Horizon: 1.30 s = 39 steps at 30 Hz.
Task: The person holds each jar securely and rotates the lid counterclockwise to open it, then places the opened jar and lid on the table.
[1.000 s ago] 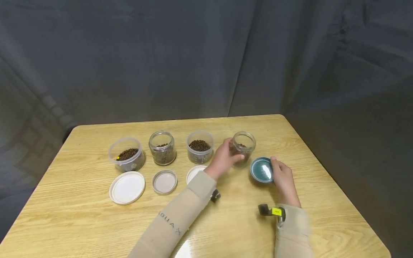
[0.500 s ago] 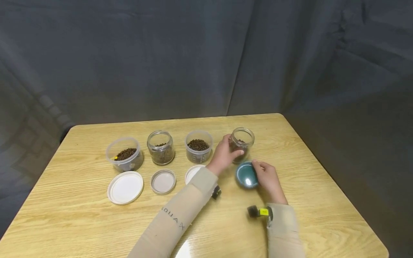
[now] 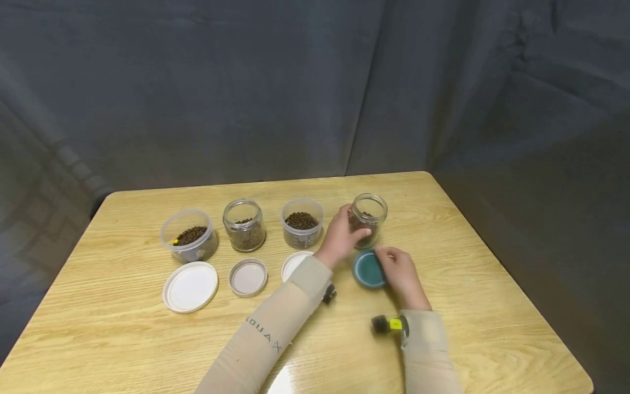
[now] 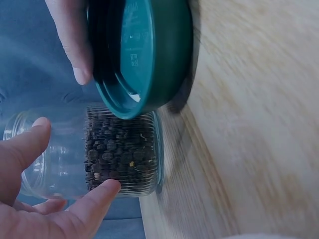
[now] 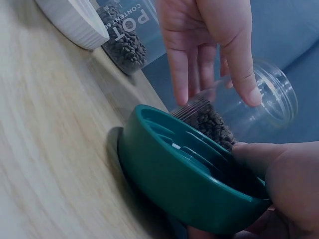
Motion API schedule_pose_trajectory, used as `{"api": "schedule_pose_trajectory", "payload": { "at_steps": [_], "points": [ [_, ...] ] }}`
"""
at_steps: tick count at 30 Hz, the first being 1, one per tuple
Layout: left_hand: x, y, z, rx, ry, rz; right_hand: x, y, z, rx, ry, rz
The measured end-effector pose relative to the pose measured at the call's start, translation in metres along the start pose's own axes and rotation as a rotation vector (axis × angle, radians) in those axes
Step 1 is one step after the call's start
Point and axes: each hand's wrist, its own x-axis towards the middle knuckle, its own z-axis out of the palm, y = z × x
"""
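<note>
My left hand holds a ribbed glass jar, open at the top, upright at the right of the row. Brown pellets fill its lower half. With thumb and fingers, my right hand grips the rim of a dark green lid, just in front of the jar. Its hollow side faces up, and in the right wrist view the lid is tilted close over the table, casting a shadow. Part of the rim is hidden by that hand's fingers.
To the left stand a plastic tub, a glass jar and a wider tub, all with brown pellets. White lids and a greyish lid lie before them. A dark curtain hangs behind the wooden table.
My right hand has brought the green lid leftward and slightly toward me, to in front of the jar. The left hand, still around the jar, has shifted it slightly back.
</note>
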Motion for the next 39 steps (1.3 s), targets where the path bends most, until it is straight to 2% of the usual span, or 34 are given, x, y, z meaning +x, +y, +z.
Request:
{"api": "schedule_pose_trajectory", "payload": {
  "at_steps": [7,24,39],
  "points": [
    [-0.0004,0.0011,0.0003,-0.014,-0.005,-0.008,-0.0033,-0.0024,-0.0016,-0.027,-0.011,0.002],
    [-0.0002,0.0003,0.0001,0.015,0.011,0.001,-0.0056,-0.0021,0.0026,-0.107,0.046,-0.100],
    [-0.0025,0.0010,0.0003,0.041,0.005,0.004,-0.0046,0.0004,0.0037,-0.104,0.058,-0.124]
  ]
}}
